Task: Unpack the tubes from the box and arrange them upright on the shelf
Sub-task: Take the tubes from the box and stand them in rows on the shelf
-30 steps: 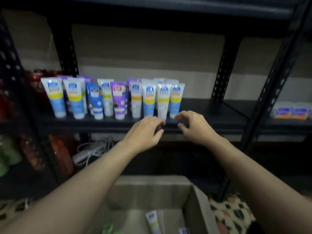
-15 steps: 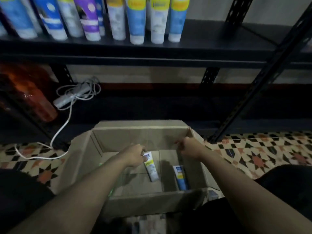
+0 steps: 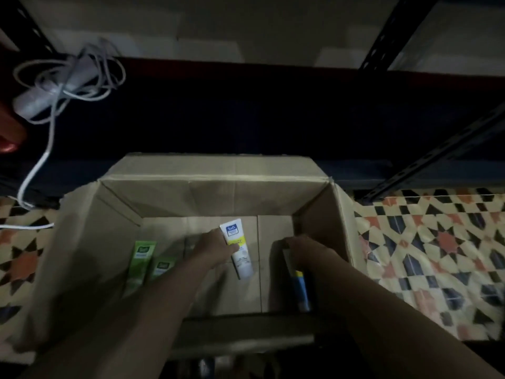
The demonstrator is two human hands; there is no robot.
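White tube [image 3: 238, 250], yellow band, blue label patch: lies flat on the floor of the box, cap end toward the near wall, slightly slanted. Left hand [image 3: 214, 251] rests against its left side, fingertips curled onto the yellow band; grasp looks begun, tube not lifted.

Blue tube [image 3: 300, 288], yellow band: lies flat along the right side of the box floor, in shadow. Right hand [image 3: 306, 251] is closed over its far end, fingers wrapped around it; the near end shows below the wrist.

Cardboard box [image 3: 213, 191]: open, flaps folded outward, standing on the floor in front of the shelf. Contents, left to right: two green tubes [image 3: 140, 262], side by side and flat, near the left wall; a dim item just left of the left hand, too dark to identify; the white tube at centre; the blue tube at right. Both forearms reach in over the near wall.

Shelf frame [image 3: 437, 160]: dark metal rack behind the box; lower level in deep shadow.

White cable [image 3: 68, 75]: coiled with an attached plug block, upper left, one strand trailing down to the floor.

Floor covering [image 3: 426, 242]: patterned, star and diamond motifs, either side of the box.
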